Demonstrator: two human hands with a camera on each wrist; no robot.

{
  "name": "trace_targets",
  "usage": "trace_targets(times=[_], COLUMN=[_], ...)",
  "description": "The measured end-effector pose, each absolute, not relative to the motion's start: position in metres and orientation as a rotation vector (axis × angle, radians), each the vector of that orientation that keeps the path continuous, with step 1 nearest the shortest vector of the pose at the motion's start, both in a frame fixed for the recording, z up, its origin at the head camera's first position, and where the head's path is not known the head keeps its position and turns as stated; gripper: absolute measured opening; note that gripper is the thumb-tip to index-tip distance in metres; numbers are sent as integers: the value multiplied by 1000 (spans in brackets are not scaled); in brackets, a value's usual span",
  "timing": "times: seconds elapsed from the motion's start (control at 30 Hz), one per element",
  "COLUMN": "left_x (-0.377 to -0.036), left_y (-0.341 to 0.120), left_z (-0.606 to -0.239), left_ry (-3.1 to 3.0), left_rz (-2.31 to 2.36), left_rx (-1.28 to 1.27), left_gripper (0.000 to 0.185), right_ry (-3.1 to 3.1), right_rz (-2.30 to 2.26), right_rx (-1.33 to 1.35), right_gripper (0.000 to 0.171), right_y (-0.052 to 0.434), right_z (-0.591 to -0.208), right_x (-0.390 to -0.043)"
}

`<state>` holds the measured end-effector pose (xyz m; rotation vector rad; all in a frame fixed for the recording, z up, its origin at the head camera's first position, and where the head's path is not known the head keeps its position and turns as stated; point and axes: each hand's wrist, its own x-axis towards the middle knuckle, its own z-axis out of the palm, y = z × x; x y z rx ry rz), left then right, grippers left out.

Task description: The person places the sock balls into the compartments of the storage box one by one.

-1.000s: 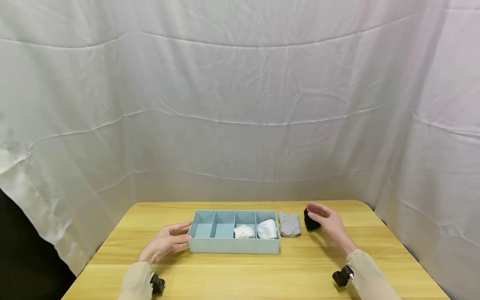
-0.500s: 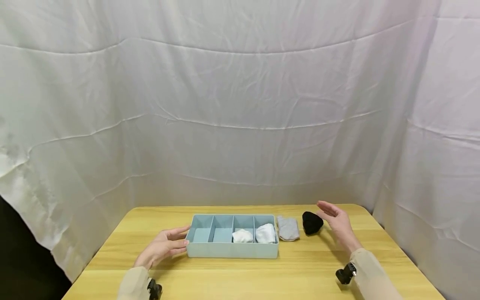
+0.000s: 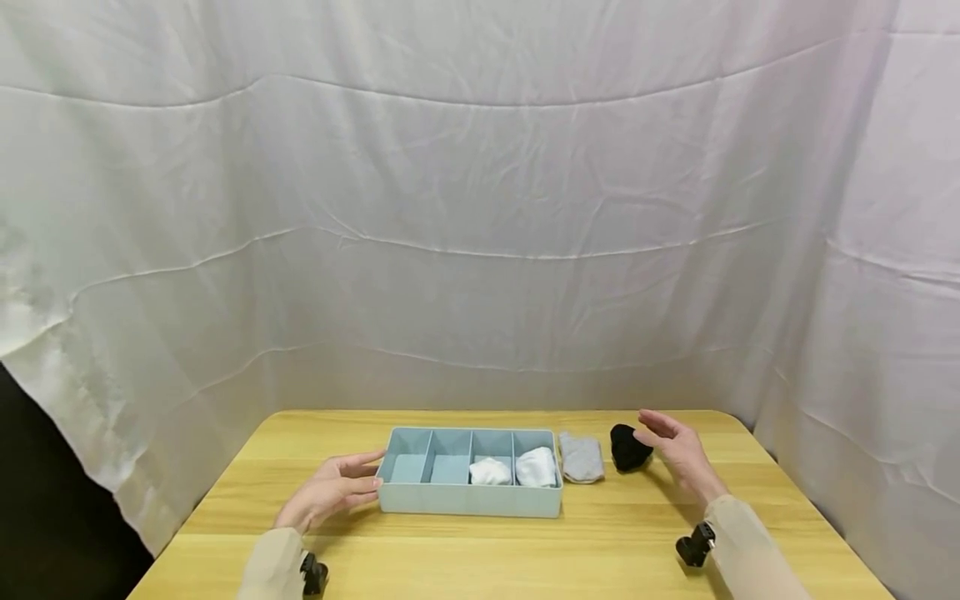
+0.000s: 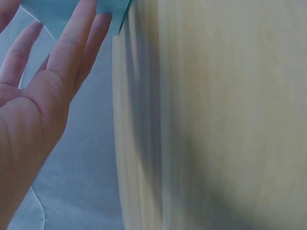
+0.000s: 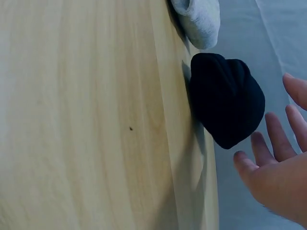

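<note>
A light blue divided tray (image 3: 468, 499) sits on the wooden table (image 3: 525, 550); two white rolled socks (image 3: 490, 472) (image 3: 536, 467) lie in its right two compartments. A folded grey sock (image 3: 581, 457) (image 5: 199, 14) lies just right of the tray, and a black sock bundle (image 3: 627, 447) (image 5: 226, 106) right of that. My left hand (image 3: 335, 489) (image 4: 43, 72) is open, fingertips at the tray's left end (image 4: 76, 12). My right hand (image 3: 678, 450) (image 5: 278, 158) is open, just right of the black bundle, not touching it.
White cloth (image 3: 480, 208) hangs behind and to the right of the table. The tray's left two compartments (image 3: 431, 467) hold nothing. Small black camera mounts sit at each wrist (image 3: 313, 575) (image 3: 693, 546).
The right hand drew back from the black bundle a second ago, leaving it on the table, and has now drifted slightly back toward it. The left hand stays at the tray.
</note>
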<state>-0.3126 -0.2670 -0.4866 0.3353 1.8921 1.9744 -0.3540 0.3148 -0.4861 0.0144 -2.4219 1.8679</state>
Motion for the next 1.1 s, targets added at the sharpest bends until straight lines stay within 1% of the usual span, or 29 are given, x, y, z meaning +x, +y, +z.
trace_targets(times=[0.23, 0.6, 0.8, 1.1], left_x=[-313, -313, -313, -312], left_y=[-268, -268, -269, -267], left_z=[-485, -485, -485, -485], left_ry=[1915, 1915, 1912, 1911], left_rz=[1953, 1946, 1950, 1955], left_rx=[344, 347, 355, 324], left_gripper=[73, 74, 72, 73], right_ry=[-2484, -2584, -2578, -2580], right_rz=[1826, 1735, 1773, 1754], right_rx=[35, 30, -26, -78], right_gripper=[68, 66, 64, 57], right_y=[311, 308, 311, 313], right_z=[-494, -501, -506, -510], right_x=[-361, -362, -365, -364])
